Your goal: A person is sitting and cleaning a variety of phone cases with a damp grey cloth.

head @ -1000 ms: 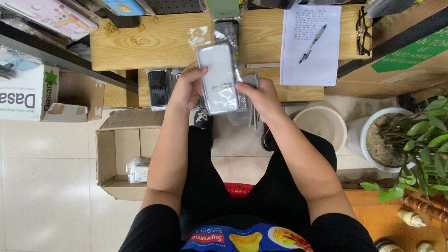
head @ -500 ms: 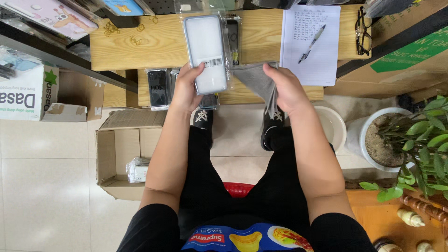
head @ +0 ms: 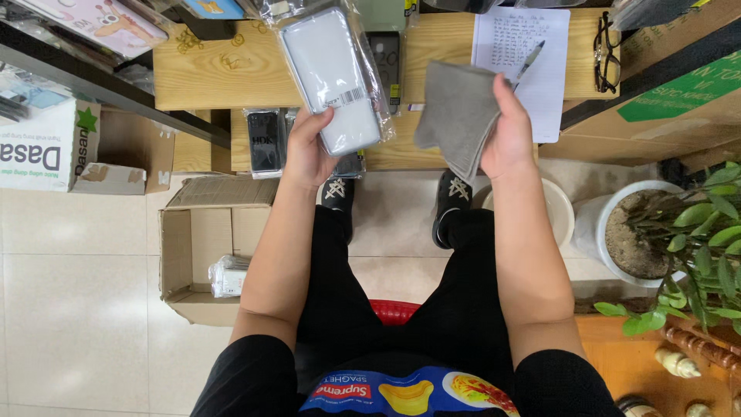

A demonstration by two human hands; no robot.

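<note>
Both hands have a closed grip: the left hand (head: 309, 150) wraps its fingers around the lower end of a white phone case in a clear plastic sleeve (head: 332, 77), thumb across the front, and holds it up over the wooden worktop (head: 224, 73); the right hand (head: 509, 131) pinches a grey cloth (head: 455, 116) along its right edge, so the cloth hangs loose in folds to the left. The packaged case is a pale, rounded rectangle, tilted slightly, with a small barcode sticker near its middle and a glossy wrapper that flares past its edges. Its top end is cut off by the frame. Behind the cloth lies a handwritten sheet of paper (head: 540, 46) with what looks like a pen (head: 531, 60), partly hidden. Below the worktop, an open cardboard box (head: 201, 247) sits on the tiled floor.
</note>
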